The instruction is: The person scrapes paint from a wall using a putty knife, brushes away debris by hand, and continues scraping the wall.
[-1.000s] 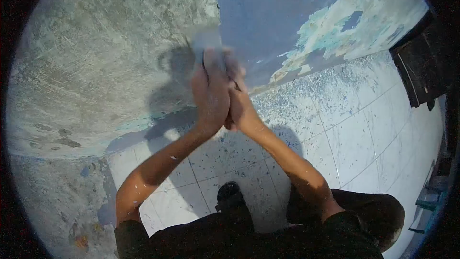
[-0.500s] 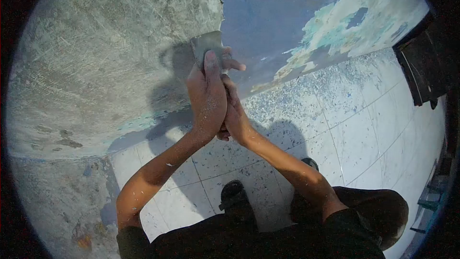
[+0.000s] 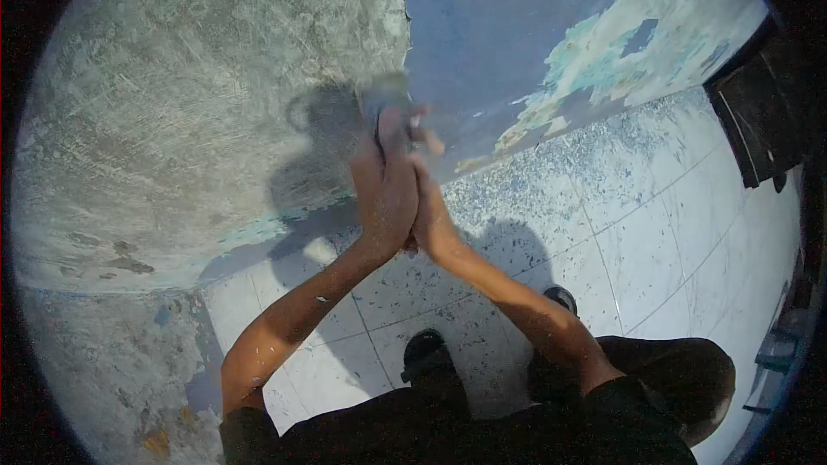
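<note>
Both my hands are together on a flat grey scraper, its broad blade against the wall beside the edge of the blue paint. My left hand is closed round it, thumb laid along the blade. Pressed against its right side, my right hand is closed too, with some fingers showing past the blade. Motion blurs the fingers and blade, and the handle is hidden in my hands. To the left, the wall is bare, scratched grey; to the right, blue paint still covers it.
Paint flakes litter the white tiled floor along the wall's foot. A dark box-like object stands at the right. My shoes are below, and a grey wall section is at lower left.
The scraper and both hands have moved down a little and slightly right, and are now blurred. The whole view has shifted slightly. Both hands keep their hold.
</note>
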Motion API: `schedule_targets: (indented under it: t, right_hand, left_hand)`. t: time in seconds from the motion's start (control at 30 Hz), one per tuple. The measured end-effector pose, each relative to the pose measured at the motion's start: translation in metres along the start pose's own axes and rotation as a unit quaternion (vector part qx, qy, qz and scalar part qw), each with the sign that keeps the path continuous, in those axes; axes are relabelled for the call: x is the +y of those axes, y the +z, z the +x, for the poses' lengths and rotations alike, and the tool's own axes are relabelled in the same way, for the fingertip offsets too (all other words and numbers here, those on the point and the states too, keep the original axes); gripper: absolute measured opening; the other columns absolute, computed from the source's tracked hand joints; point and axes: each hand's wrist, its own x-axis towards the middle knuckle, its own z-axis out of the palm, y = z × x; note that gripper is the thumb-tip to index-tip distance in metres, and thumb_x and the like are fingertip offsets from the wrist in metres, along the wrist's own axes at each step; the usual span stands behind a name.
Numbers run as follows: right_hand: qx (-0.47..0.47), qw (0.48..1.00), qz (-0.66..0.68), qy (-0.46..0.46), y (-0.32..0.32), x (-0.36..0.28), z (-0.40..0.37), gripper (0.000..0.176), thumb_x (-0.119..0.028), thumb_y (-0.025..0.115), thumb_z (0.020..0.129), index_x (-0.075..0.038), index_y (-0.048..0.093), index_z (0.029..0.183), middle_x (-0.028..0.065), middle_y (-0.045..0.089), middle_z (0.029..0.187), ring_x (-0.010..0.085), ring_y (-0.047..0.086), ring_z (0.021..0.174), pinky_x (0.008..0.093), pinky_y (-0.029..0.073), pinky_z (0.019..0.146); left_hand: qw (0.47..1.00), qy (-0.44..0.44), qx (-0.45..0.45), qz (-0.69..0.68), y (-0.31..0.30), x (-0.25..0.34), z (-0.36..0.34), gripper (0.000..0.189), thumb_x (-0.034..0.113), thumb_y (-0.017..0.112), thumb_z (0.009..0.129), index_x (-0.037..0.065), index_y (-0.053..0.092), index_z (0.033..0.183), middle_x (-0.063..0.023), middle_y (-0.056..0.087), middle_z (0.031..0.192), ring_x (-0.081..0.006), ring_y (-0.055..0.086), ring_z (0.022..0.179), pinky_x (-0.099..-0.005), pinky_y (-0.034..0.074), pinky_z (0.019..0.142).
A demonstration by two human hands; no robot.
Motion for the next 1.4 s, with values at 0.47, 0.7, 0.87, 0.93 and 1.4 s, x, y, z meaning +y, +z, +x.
schedule_targets:
  t: [0.47,0.7,0.87,0.93,1.4]
  right_hand:
    - [-0.026,0.988,-0.128,0.085,-0.009,-0.018,-0.008,0.058,-0.043,0.023,0.104,0.000,0.031,0.141,0.0073,0.056,0.075,0.0097,0.044,0.042,0.0242,0.038,0.036]
    - [-0.004,0.994,-0.049,0.099,-0.007,-0.023,-0.009,0.038,-0.035,0.043,0.101,0.001,0.050,0.106,0.0027,0.053,0.065,0.0101,0.046,0.047,0.0294,0.034,0.038]
    - [-0.037,0.988,-0.006,0.147,-0.007,-0.058,0.003,0.032,-0.030,0.048,0.100,0.001,0.054,0.100,0.0021,0.054,0.066,0.0109,0.050,0.050,0.0289,0.036,0.040]
    - [-0.053,0.986,0.040,0.152,-0.013,-0.053,-0.003,0.031,-0.030,0.048,0.100,0.001,0.055,0.100,0.0021,0.056,0.067,0.0108,0.051,0.050,0.0287,0.037,0.041]
    - [0.006,0.991,-0.058,0.121,-0.003,-0.031,-0.010,0.037,-0.032,0.037,0.103,0.001,0.055,0.098,0.0015,0.052,0.060,0.0132,0.048,0.044,0.0290,0.038,0.039]
  left_hand:
    - [0.999,0.047,0.019,0.007,0.004,0.003,0.005,0.053,0.043,0.034,0.104,-0.002,0.061,0.097,-0.0051,0.061,0.067,-0.0056,0.049,0.044,-0.0219,0.037,0.040]
    - [1.000,0.023,0.014,-0.011,0.008,0.015,0.007,0.051,0.040,0.035,0.104,-0.003,0.061,0.097,-0.0050,0.060,0.066,-0.0041,0.048,0.044,-0.0211,0.038,0.039]
    - [0.995,0.093,0.013,0.025,0.009,0.019,0.017,0.052,0.042,0.037,0.103,-0.002,0.061,0.096,-0.0052,0.061,0.065,-0.0045,0.048,0.043,-0.0216,0.037,0.038]
    - [0.994,0.107,0.012,0.035,0.011,0.017,0.011,0.051,0.042,0.038,0.103,-0.002,0.062,0.096,-0.0051,0.061,0.065,-0.0046,0.048,0.043,-0.0217,0.037,0.037]
    - [0.999,-0.040,0.025,0.014,-0.001,-0.012,0.000,0.053,0.044,0.038,0.102,-0.002,0.064,0.092,-0.0048,0.060,0.063,-0.0057,0.049,0.042,-0.0229,0.037,0.040]
